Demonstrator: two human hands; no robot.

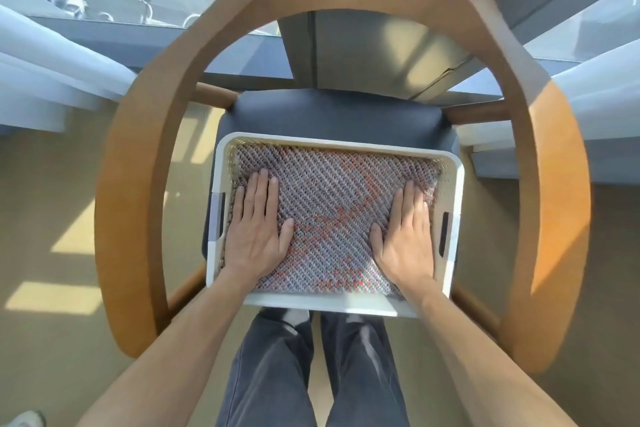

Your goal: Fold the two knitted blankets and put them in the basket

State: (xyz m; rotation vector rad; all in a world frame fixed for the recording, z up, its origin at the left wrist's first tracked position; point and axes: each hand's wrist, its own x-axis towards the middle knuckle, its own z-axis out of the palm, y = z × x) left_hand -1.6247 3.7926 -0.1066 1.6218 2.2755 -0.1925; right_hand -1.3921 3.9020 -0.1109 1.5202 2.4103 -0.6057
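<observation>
Pressing flat: left hand (256,229), right hand (407,236) on blanket (332,208); basket (453,198).

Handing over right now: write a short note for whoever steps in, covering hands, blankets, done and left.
Left hand: flat, fingers straight, pressing the left side of the knitted blanket.
Right hand: flat, pressing its right side.
The blanket lies folded in the white basket, which sits on the chair seat.
Done: one blanket folded and in; whether the second lies beneath cannot be told.
Left: check for the second; if absent, fold it and add it.
</observation>
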